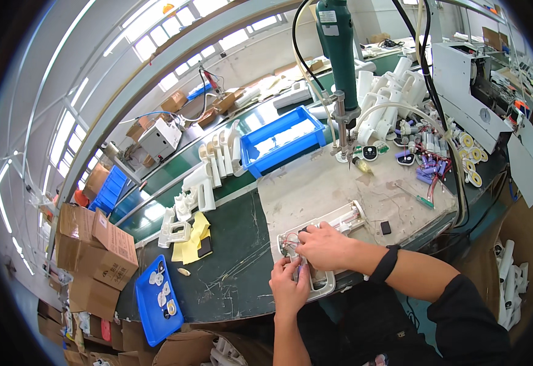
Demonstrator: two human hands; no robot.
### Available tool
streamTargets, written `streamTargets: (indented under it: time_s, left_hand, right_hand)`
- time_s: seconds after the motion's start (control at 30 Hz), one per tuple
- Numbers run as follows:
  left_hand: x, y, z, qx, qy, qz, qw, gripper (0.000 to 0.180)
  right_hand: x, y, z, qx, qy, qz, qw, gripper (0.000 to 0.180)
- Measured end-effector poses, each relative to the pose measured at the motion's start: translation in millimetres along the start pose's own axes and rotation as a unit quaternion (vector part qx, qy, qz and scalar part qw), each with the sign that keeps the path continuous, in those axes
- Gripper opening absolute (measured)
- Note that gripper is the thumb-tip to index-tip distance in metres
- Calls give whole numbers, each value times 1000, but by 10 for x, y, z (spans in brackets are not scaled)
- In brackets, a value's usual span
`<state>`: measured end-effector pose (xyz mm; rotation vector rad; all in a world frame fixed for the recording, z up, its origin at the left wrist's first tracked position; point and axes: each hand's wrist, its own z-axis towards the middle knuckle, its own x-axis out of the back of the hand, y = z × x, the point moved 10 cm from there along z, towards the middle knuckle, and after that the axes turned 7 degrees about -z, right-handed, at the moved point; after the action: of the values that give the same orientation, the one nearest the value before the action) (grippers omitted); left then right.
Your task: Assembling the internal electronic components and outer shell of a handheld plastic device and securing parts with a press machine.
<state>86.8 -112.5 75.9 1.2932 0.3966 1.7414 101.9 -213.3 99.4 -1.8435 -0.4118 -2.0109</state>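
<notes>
A long white plastic housing (pixel 347 221) lies open on the bench mat, with thin red wires and small parts inside and a looped handle (pixel 324 285) at its near end. My left hand (pixel 289 287) grips the housing's left edge, thumb and fingers closed near the wires. My right hand (pixel 327 247) reaches across from the right, its bent fingers pressed together inside the housing; what they pinch is hidden. A small black block (pixel 385 227) sits on the mat to the right of the housing.
A green power screwdriver (pixel 337 55) hangs over the mat. Purple battery cells (pixel 428 171) and a screwdriver (pixel 424 200) lie right. A blue bin (pixel 282 143) stands behind; a blue tray (pixel 150 311), yellow pads (pixel 192 241) and cardboard boxes (pixel 95 250) are left.
</notes>
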Motion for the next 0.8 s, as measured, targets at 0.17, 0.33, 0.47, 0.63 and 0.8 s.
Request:
streamTargets:
  time_s: [0.17, 0.33, 0.47, 0.63, 0.8]
  left_hand:
    - [-21, -115, -21, 24, -22, -26, 999, 27]
    - [-7, -64, -11, 34, -29, -20, 999, 28]
    - [-13, -26, -16, 29, -38, -10, 999, 29]
    - [-11, -13, -44, 15, -40, 30, 999, 29]
    - [-89, 31, -16, 5, -62, 3, 998, 30]
  right_hand:
    - [6, -5, -18, 3, 11, -5, 1000, 19]
    - [57, -18, -32, 10, 46, -6, 999, 18]
    - [-18, 1, -9, 6, 21, 1, 1000, 17]
    - [-5, -47, 34, 9, 5, 26, 1000, 17]
    - [-32, 18, -27, 5, -9, -8, 1000, 18]
